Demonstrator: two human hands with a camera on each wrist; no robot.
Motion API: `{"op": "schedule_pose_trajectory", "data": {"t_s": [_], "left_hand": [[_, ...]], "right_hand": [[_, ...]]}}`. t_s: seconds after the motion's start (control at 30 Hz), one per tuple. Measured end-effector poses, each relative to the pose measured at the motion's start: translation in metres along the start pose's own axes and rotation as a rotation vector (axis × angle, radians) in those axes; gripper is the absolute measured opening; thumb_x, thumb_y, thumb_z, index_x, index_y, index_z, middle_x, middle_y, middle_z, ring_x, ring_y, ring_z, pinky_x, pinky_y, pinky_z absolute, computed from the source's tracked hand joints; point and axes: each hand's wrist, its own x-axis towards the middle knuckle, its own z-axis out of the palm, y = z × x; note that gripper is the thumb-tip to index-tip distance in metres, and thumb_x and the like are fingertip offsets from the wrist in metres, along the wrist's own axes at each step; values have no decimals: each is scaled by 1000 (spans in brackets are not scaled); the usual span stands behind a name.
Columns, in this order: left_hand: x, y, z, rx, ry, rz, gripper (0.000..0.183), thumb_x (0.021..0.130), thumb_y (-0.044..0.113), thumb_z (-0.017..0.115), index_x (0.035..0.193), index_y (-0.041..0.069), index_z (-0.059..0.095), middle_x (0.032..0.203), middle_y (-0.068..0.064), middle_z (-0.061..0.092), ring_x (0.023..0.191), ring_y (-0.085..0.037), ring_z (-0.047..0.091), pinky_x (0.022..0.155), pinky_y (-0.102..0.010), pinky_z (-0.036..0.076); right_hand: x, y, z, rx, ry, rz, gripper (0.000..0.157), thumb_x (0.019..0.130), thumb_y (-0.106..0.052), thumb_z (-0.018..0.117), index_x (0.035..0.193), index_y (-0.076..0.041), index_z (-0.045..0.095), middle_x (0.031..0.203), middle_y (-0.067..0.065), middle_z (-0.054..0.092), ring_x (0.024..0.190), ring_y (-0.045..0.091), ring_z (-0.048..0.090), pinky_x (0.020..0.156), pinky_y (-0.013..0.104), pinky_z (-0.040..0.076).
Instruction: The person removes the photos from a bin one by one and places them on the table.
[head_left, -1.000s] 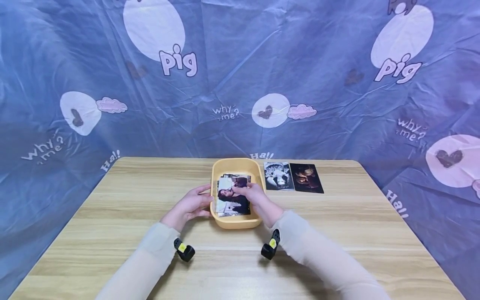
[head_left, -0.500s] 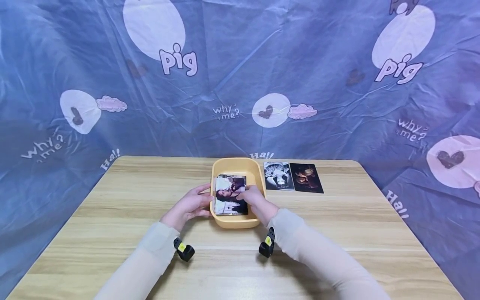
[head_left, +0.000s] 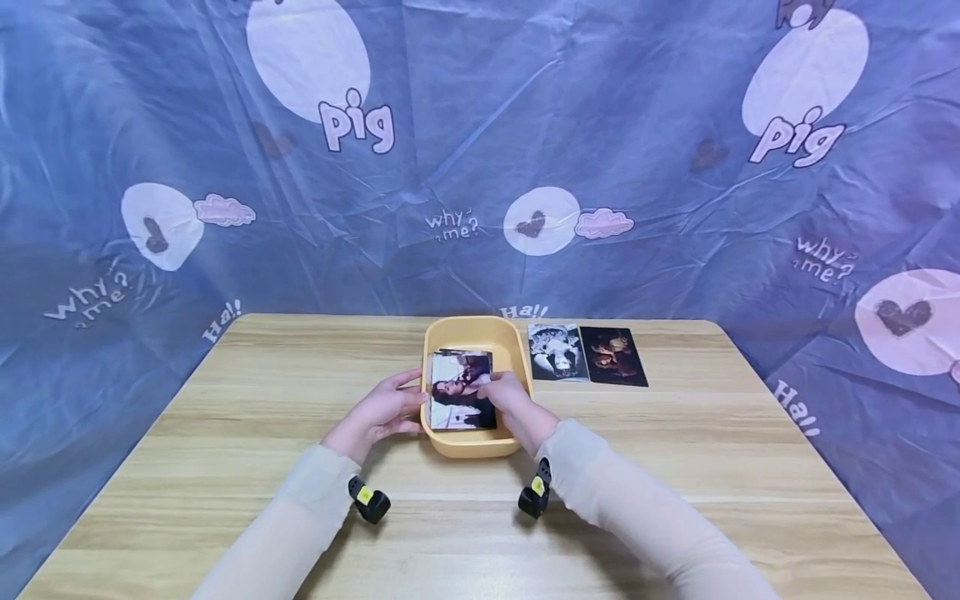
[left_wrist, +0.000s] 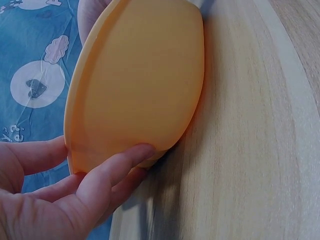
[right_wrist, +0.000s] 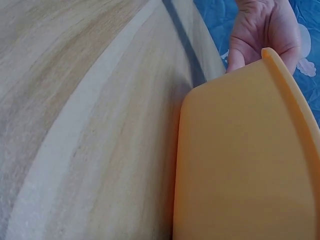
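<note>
A yellow plastic bin (head_left: 472, 450) stands on the wooden table. Inside it lies a stack of photo prints (head_left: 459, 408); the top one shows a dark-haired person. My right hand (head_left: 521, 408) reaches over the bin's right wall and pinches the stack's right edge, thumb on top, other fingers hidden. At the bin's left side, my left hand (head_left: 378, 412) holds the wall near the front corner. The left wrist view shows its fingers (left_wrist: 117, 167) spread against the outer wall. Both wrist views show mainly the bin's outside, so the photos are hidden there.
Right of the bin, two photo prints lie side by side: a black-and-white one (head_left: 557, 352) and a dark one (head_left: 613, 357). The wooden table (head_left: 300, 358) ends at a blue printed cloth (head_left: 450, 167) hung behind it.
Over the last second, my right hand has shifted slightly left inside the bin, and the photo stack has moved left and become more even. My left hand has stayed put.
</note>
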Motion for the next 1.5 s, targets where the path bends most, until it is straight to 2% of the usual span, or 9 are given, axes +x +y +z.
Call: {"op": "schedule_pose_trajectory", "data": {"t_s": [0.17,0.27,0.33,0.43,0.6,0.83,1.07,1.27,1.5], "left_hand": [[-1,0,0,4,0,3,64,97,-3,42,153,0,13,153,-32,23,135,-48,36,98,-59,47],[-1,0,-1,10,0,5,64,97,-3,42,153,1,13,153,-32,24,135,-48,37,98,-59,48],[0,0,-1,10,3,5,64,97,-3,43,153,1,13,153,-31,24,135,-47,37,98,-59,48],[0,1,-1,8,2,6,64,97,-3,42,153,1,13,153,-31,24,135,-47,37,98,-59,47],[0,2,-1,20,4,4,64,97,-2,42,154,2,12,154,-30,23,136,-47,36,98,-57,48],[-1,4,-1,25,13,-3,65,97,-3,43,154,3,13,154,-29,24,136,-46,37,97,-56,50],[0,3,-1,18,-3,0,65,97,-3,43,154,2,13,153,-30,24,136,-47,36,97,-57,49],[0,2,-1,15,4,-4,64,97,-3,42,154,2,12,153,-30,25,135,-47,37,96,-57,50],[1,1,-1,17,10,0,64,96,-3,44,153,2,14,153,-30,26,134,-47,39,95,-55,51]], "right_hand": [[-34,-29,0,17,14,14,61,77,14,53,137,16,39,142,31,42,133,38,40,117,45,33],[-24,-21,-1,55,45,-62,59,77,14,58,135,11,45,125,24,53,117,30,51,106,37,45],[1,1,1,105,68,-142,54,74,14,63,126,3,54,103,12,56,96,21,54,85,28,53],[31,25,2,149,76,-207,47,73,14,66,116,-3,60,83,3,49,75,15,48,62,24,49],[21,12,2,120,109,-132,39,83,11,63,120,3,58,89,10,54,79,20,53,68,29,51],[44,31,5,194,182,-240,26,79,7,65,99,-9,64,79,1,50,73,13,49,63,22,46],[-27,-26,0,244,204,-136,32,82,13,61,113,6,59,78,0,46,77,13,46,70,22,45],[-18,-16,-1,305,154,-183,27,84,3,68,109,-5,64,87,4,55,86,17,54,79,28,50],[-39,-41,-8,334,109,-108,36,89,6,59,124,5,54,90,6,59,76,10,56,69,19,51]]}}
